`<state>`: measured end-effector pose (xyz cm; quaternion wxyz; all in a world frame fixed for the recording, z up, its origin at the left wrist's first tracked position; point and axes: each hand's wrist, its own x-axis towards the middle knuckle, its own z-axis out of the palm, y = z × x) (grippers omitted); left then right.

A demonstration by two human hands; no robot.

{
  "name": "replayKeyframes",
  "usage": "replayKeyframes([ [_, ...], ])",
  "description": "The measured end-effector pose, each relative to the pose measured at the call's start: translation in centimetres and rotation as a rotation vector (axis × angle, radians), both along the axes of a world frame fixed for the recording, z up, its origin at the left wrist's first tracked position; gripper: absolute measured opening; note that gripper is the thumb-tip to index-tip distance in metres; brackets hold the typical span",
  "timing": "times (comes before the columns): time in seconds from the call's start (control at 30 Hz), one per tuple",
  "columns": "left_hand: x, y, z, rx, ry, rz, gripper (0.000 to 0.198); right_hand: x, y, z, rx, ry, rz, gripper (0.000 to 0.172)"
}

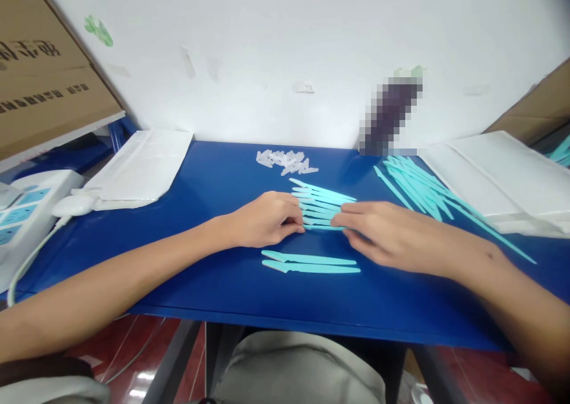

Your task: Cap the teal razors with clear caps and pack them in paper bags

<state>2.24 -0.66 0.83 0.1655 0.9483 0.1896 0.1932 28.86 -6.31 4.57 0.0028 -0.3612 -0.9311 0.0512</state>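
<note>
Head view: nearest us, two turquoise plastic razors with caps on [310,262] lie finished on the blue table [214,285]. Beyond, our left hand [262,220] and right hand [383,232] pinch the fanned row of turquoise razors [321,205]. Farther off wait small white plastic caps [285,161] and a heap of uncapped turquoise razors [418,190].

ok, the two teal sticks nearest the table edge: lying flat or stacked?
Flat, side by side. The two teal sticks lie parallel on the blue table, neither atop the other, apart from both hands.
</note>
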Motion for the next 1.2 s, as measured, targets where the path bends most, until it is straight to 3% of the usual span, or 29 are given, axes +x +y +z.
replayKeyframes([
  [0.1, -0.4, 0.5, -0.4, 0.036, -0.023, 0.029, 0.020, 0.2, 0.3, -0.2, 0.038, -0.003, -0.010, 0.028],
  [0.23, -1.9, 2.6, -0.8, 0.147, -0.009, 0.241, 0.039, 0.4, 0.4, 0.0, 0.164, 0.046, -0.013, 0.033],
  [0.33, -2.7, 4.3, -1.0, 0.147, 0.125, 0.336, 0.050, -0.3, -0.3, 0.3, 0.066, 0.116, 0.029, 0.032],
  [0.5, -2.8, 4.9, -1.1, 0.045, 0.251, 0.320, 0.052, -1.7, -1.3, -0.2, -0.171, 0.016, 0.004, 0.022],
  [0.6, -2.6, 4.5, -1.0, 0.108, 0.229, 0.348, 0.048, -1.9, -1.2, -0.5, -0.220, 0.014, -0.065, 0.018],
  [0.77, -3.3, 4.4, -0.9, 0.285, 0.203, 0.387, 0.036, -1.8, -1.0, -0.4, -0.250, 0.048, -0.081, 0.015],
  [0.93, -4.0, 4.7, -0.2, 0.307, 0.307, 0.391, 0.031, -1.6, -0.8, -0.1, -0.240, 0.135, 0.012, 0.014],
  [1.07, -4.2, 4.8, 0.4, 0.277, 0.345, 0.434, 0.033, -1.4, -0.7, 0.2, -0.220, 0.116, 0.009, 0.019],
  [1.2, -4.5, 4.9, 0.7, 0.306, 0.419, 0.442, 0.043, -1.6, -0.8, -0.1, -0.211, 0.137, -0.006, 0.013],
])
